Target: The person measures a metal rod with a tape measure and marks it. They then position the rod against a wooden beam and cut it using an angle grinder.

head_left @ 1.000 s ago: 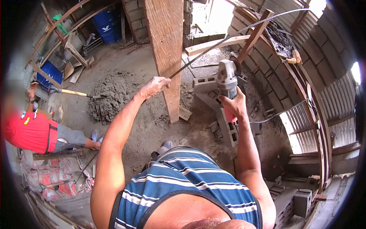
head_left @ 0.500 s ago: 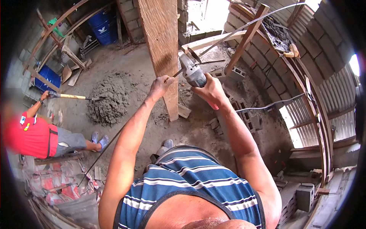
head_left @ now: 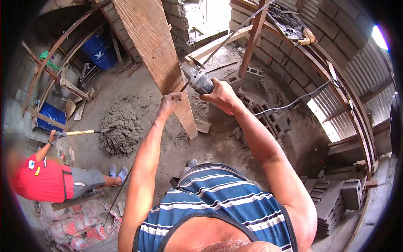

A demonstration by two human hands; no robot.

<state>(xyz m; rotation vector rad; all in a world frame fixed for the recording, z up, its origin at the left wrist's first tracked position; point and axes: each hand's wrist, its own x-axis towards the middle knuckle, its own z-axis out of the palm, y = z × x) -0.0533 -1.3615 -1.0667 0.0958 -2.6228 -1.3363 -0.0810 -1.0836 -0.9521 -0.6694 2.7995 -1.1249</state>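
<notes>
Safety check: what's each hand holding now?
Left hand: closed on the thin steel rod.
Right hand: closed on the grey angle grinder.

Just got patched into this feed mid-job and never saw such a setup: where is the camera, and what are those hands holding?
No machine here: the single picture comes from a camera on a person's head, looking down past a striped shirt at two bare arms. The left hand grips a thin steel rod; the right hand holds an angle grinder, its disc by the rod. Below, on the dirt floor, are a mortar pile, concrete blocks and a leaning wooden plank. At left, another person in red holds a shovel.
</notes>
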